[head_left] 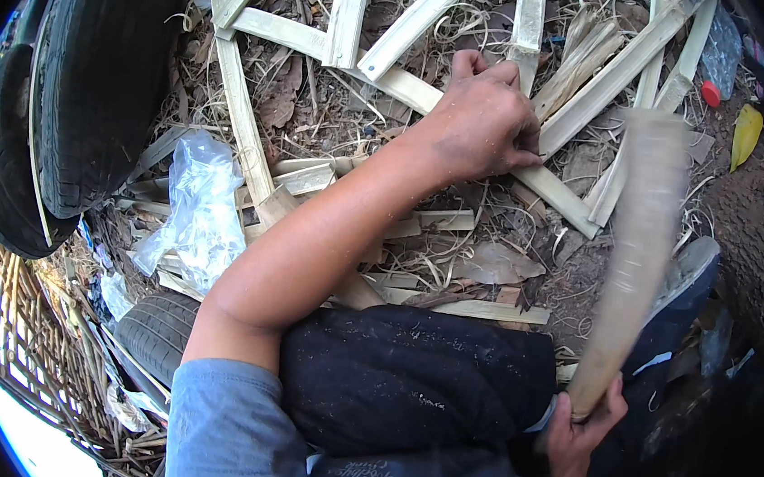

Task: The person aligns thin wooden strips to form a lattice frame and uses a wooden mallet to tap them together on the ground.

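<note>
My left hand (493,112) is closed, fingers curled down at a long flat wooden slat (553,199) where an upright slat (527,33) meets it. What its fingertips pinch, if anything, is hidden beneath the hand. Low at the right, my right hand (577,446) grips the narrow end of a wooden club (629,269), whose thick end points up and is blurred by motion. More pale slats cross the long one; a slat (418,28) slants up from it with a small nail head near its lower end, and another slat (347,13) stands to its left.
Black tyres (105,78) stand at the left, beside a crumpled clear plastic bag (193,213). A bundle of thin sticks (45,345) lies lower left. Shavings and dry leaves cover the soil. At the right are a plastic bottle (721,55) with a red cap and a yellow leaf (746,137).
</note>
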The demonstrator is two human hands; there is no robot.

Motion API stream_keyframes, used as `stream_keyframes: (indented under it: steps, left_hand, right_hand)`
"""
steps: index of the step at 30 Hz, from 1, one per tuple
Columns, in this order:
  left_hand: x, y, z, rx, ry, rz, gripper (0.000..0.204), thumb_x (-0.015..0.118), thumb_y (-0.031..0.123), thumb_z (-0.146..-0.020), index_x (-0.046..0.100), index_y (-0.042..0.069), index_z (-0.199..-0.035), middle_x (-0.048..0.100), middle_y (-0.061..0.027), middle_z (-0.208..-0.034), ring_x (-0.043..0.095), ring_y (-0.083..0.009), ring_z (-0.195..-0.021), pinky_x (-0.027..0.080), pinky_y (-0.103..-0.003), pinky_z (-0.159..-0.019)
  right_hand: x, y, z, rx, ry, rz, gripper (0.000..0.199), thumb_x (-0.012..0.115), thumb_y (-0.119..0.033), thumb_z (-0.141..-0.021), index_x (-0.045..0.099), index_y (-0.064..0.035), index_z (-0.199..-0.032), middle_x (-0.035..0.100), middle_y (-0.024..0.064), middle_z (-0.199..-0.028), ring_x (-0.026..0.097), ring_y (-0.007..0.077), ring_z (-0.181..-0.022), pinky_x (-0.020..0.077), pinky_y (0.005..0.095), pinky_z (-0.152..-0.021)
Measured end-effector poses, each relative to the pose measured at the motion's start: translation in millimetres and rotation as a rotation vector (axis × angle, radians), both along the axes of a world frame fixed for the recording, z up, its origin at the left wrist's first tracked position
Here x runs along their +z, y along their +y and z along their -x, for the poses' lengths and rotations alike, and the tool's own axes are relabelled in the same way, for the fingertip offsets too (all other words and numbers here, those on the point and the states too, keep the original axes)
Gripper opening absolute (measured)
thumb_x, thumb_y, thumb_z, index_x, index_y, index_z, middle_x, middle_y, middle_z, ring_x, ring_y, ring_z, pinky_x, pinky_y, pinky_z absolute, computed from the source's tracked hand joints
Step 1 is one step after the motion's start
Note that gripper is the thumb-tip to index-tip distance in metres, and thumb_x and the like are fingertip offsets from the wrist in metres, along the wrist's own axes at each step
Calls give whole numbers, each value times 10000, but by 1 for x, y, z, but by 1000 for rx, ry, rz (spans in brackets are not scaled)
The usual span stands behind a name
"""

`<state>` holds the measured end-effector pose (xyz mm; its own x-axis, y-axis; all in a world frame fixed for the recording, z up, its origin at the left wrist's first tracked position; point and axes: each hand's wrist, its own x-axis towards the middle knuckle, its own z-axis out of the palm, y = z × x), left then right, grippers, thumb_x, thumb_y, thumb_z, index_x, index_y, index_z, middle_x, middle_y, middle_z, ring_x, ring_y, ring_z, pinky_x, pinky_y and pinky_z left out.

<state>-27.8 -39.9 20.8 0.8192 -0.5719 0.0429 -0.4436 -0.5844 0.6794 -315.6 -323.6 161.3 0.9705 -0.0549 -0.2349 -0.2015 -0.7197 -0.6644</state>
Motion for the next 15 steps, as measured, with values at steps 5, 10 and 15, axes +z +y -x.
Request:
stream_keyframes:
  steps: [5,10,15]
  left_hand:
    - [0,-3,-3,2,-26,4,173,863,304,-684,776,166,-743,670,44,-757,540,-176,-938,273,-462,-988]
    - [-2,-1,-1,21,26,-20,176,863,324,-695,781,177,-748,676,46,-747,538,-182,-959,265,-459,-1010]
    - [-3,-2,-3,-5,31,-18,183,864,328,-685,781,177,-748,676,54,-746,532,-186,-967,270,-474,-999]
  right_hand:
    - [-2,-6,-13,177,164,61,665,718,-40,-830,326,52,-1361,389,292,-1372,471,386,-1253,403,456,-1048]
    - [-4,-4,-3,26,141,95,662,693,-50,-837,328,70,-1376,387,290,-1385,462,368,-1267,376,486,-1077]
    - [3,-3,-17,124,367,36,669,654,-26,-860,288,40,-1416,368,279,-1426,484,349,-1259,365,451,-1080]
